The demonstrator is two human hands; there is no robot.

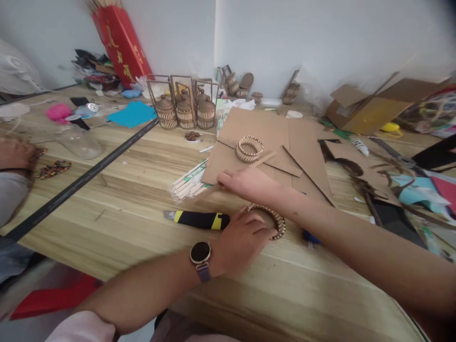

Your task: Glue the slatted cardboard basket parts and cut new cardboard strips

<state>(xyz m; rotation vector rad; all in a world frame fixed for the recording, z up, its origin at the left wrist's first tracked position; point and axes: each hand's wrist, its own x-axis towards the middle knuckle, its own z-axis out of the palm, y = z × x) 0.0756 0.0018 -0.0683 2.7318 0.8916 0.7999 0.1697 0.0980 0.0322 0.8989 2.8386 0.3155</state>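
My left hand (242, 237), with a round watch on its wrist, rests on a ring of small wooden sticks (278, 219) on the wooden table (124, 209) and grips its near side. My right hand (245, 183) reaches across above it to the edge of a cardboard sheet (270, 133), its fingers down at a bundle of thin wooden sticks (187, 183); whether it holds any is unclear. A second stick ring (249, 148) lies on the cardboard. A yellow and black utility knife (197, 219) lies just left of my left hand.
Three small woven baskets with frames (185, 111) stand at the back. A long black ruler (85, 178) runs diagonally on the left. Cardboard scraps, a box (370, 109) and coloured paper crowd the right. Another person's arm (14, 171) shows at the left edge.
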